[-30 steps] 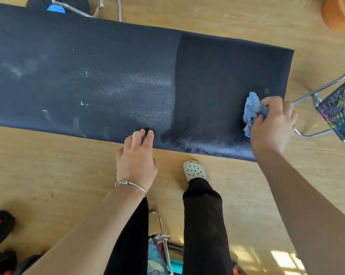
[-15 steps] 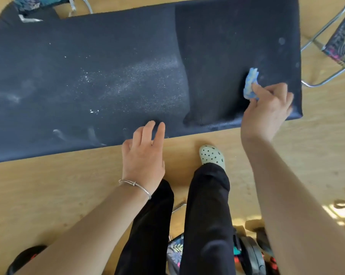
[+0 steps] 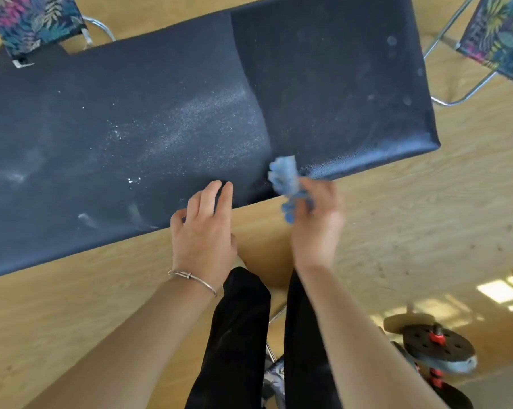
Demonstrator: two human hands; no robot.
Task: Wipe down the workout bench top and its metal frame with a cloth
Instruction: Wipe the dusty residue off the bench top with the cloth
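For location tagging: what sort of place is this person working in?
Probably a home workout room: a long black padded bench top, a dumbbell with black plates and red collars on the light wooden floor, and a chrome-framed chair with leaf-print fabric suggest a house rather than a commercial gym.

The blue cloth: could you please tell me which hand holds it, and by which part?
The right hand grips the blue cloth around its bunched middle, crumpled ends sticking out. The left hand holds nothing; its fingers rest on the bench top.
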